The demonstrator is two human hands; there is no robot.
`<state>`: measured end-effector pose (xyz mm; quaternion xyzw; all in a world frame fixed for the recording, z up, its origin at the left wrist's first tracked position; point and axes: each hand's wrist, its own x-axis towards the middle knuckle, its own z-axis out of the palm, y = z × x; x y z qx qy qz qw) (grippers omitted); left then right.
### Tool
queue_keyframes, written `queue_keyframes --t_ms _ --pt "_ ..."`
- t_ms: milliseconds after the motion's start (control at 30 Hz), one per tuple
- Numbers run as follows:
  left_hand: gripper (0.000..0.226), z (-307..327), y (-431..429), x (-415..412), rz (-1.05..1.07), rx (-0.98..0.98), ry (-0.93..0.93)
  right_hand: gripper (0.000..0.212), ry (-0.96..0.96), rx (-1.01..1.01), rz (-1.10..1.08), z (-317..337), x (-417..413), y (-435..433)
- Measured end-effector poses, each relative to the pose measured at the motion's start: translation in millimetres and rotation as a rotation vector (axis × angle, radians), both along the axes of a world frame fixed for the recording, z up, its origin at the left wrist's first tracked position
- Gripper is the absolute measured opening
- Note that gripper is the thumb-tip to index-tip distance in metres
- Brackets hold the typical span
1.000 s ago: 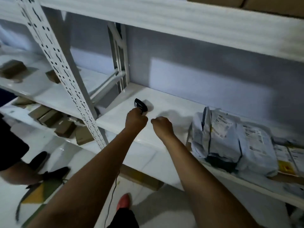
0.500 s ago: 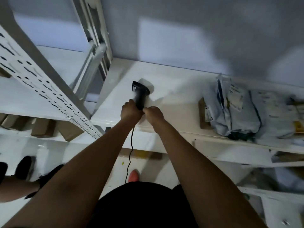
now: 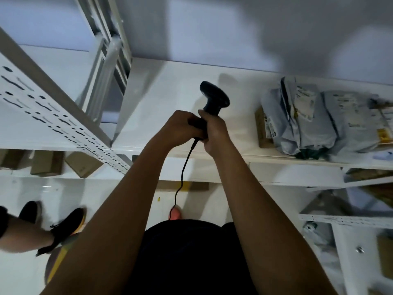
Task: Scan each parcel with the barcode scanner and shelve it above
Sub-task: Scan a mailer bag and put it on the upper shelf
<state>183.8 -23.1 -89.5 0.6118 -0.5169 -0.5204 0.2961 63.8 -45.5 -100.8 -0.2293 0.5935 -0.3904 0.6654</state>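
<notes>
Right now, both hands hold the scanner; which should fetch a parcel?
Probably the right hand: the grey parcels lie on its side of the shelf, and the left hand also grips the scanner.

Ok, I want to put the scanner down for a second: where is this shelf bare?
The shelf is bare from its left end by the perforated upright to the flat cardboard box, around the barcode scanner. Right of that, grey mailer bags crowd it.

Tight left grip (image 3: 179, 129), tight right grip (image 3: 214, 133)
</notes>
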Motion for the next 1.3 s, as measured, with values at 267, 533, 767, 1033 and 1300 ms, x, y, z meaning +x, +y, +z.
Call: queue_keyframes --t_ms 267,533,767,1033,1300 --pt "0.024 25 -6 -70 -0.008 -0.134 0.050 0.009 -0.060 -0.132 -0.169 27 -85 13" --pt "0.029 11 -31 -180 0.136 -0.131 -0.074 0.009 -0.074 -0.138 -0.283 34 -194 41" --pt "0.049 9 -47 -301 0.196 -0.072 -0.169 0.005 -0.092 -0.200 -0.302 41 -298 44" --pt "0.026 2 -46 -332 0.401 -0.080 -0.316 0.012 -0.145 -0.171 -0.156 40 -359 28" --pt "0.017 9 -47 -338 0.395 -0.149 -0.282 0.013 -0.150 -0.146 -0.119 37 -366 19"
